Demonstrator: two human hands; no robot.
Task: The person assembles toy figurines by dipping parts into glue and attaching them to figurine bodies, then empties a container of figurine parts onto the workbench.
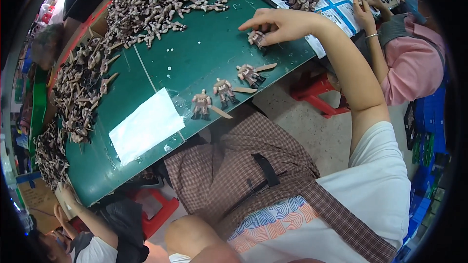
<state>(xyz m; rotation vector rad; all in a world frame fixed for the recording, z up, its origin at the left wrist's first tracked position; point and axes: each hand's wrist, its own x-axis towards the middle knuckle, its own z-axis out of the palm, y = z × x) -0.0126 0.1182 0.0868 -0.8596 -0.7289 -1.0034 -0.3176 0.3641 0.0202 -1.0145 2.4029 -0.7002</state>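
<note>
Brown toy figure (255, 38) pinched in right hand's (282, 23) closed grip on green table (204, 53); left hand unseen.

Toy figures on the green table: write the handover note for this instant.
Right hand: setting a small brown toy figure down on the green table.
Left hand: not in view.
Done: three assembled brown figures with tan blades lie in a row near the table edge, the held one extending it.
Left: a large heap of brown figure parts at the far side.
</note>
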